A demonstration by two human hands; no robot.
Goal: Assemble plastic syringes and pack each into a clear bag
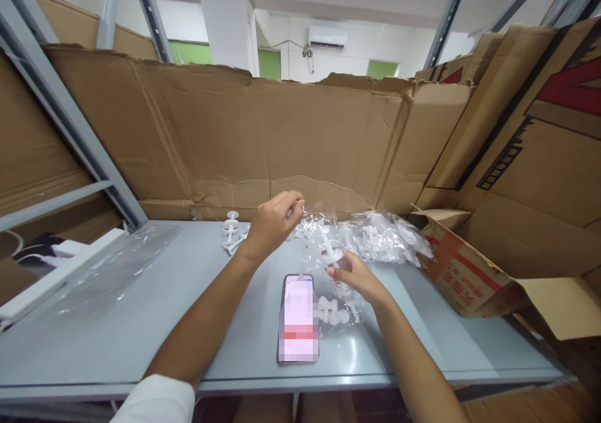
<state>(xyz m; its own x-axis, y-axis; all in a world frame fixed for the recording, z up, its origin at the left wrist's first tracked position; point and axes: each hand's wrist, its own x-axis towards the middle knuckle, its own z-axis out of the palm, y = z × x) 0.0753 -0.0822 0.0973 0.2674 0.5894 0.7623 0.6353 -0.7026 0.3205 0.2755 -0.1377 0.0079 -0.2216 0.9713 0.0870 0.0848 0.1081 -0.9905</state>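
Note:
My left hand (277, 223) is raised over the back of the table, its fingers pinched together beside a clear plastic bag. Whatever lies between those fingertips is too small to make out. Between the thumb and fingers of my right hand (357, 276) is a white plastic part with a round disc (332, 256). Below that hand, clear plastic wrapping and several white round-ended pieces (333, 311) lie on the table. A bulging clear bag of white plastic parts (382, 238) rests behind my right hand. More white parts (231, 224) stand left of my left hand.
A phone (298, 320) with a lit screen lies on the grey table (225, 323) between my forearms. An open cardboard box (469, 273) stands at right, a white power strip (61, 276) at left. Cardboard sheets (282, 129) wall off the back; flat clear plastic (117, 273) lies left.

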